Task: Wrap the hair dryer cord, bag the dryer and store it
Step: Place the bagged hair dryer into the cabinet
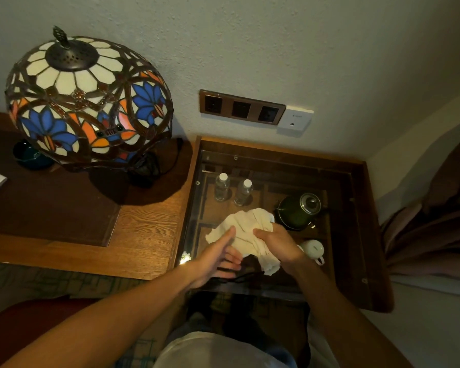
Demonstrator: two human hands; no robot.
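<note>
A cream cloth bag (243,229) lies bunched on the glass-topped side table (361,235). My right hand (276,244) grips the bag's right side, fingers closed on the fabric. My left hand (218,257) rests against the bag's left part, index finger stretched along the cloth and the other fingers curled. A dark cord (239,277) trails out from under the bag near my left palm. The dryer itself is hidden, so I cannot tell whether it is inside the bag.
Under the glass stand two water bottles (221,186), a dark green kettle (299,209) and a white cup (314,249). A stained-glass lamp (88,102) stands on the wooden desk (144,235) to the left. Wall sockets (241,107) are above; a curtain (436,221) hangs at right.
</note>
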